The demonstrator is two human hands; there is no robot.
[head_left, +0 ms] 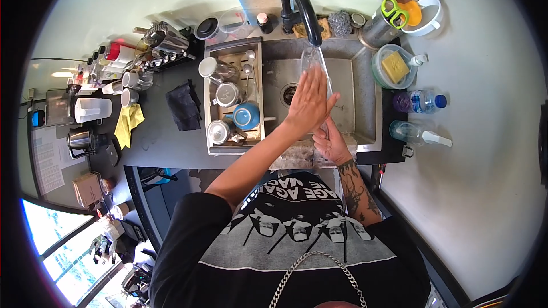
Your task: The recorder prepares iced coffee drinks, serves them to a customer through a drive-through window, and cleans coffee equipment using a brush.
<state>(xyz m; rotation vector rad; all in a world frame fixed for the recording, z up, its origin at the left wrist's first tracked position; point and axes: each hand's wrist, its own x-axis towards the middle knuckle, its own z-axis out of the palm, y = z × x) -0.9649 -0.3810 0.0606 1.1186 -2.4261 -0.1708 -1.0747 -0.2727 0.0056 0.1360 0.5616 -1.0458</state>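
Note:
Over the metal sink (pixel 365 108), my left hand (pixel 308 97) lies flat, fingers stretched out together, against a long, flat, shiny thing that looks like a knife (pixel 327 74). Only its pale straight edge and far part show past my fingers. Closer to my body, my right hand (pixel 334 144) is closed around its near end, which is mostly hidden. The black tap (pixel 308 11) arches above, and clear water appears to fall from its spout onto the blade and my fingertips.
Left of the basin, a drying rack (pixel 260 88) holds metal pitchers, a blue cup (pixel 246 116) and spoons. A dark cloth (pixel 184 106) lies beyond it. On the right stand a tub with a yellow sponge (pixel 395 67), a bottle (pixel 419 101) and a spray bottle (pixel 419 133).

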